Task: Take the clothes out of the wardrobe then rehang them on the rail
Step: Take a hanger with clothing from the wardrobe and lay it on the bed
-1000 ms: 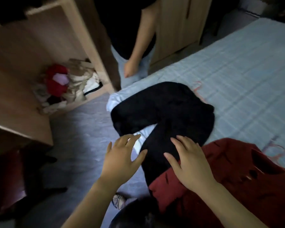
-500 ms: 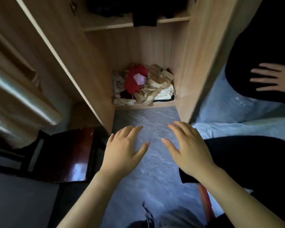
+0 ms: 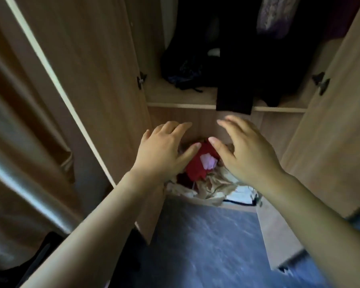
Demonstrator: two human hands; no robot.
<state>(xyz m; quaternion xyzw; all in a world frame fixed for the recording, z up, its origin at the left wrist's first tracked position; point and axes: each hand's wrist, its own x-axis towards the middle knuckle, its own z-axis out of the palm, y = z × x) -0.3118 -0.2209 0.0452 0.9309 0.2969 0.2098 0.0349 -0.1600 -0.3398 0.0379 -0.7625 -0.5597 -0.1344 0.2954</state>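
Wardrobe (image 3: 330, 142): standing open, doors swung wide.
Dark clothes (image 3: 235, 59): lying heaped on the shelf, one black piece (image 3: 234, 96) drooping over its edge, just above the fingertips.
Handling: probably soft, light and limp; gathering the drooping fold looks easiest.
Left hand (image 3: 164, 152): reaching in, spread open, gripping nothing.
Right hand (image 3: 247, 150): reaching alongside, likewise open and empty.

This looks like a bedroom in a home. A big wooden wardrobe (image 3: 116, 84) stands open, with dark clothes (image 3: 233, 59) on its shelf (image 3: 181, 98) and a messy pile of clothes (image 3: 206, 175) at the bottom. A curtain (image 3: 19, 142) hangs beside it.
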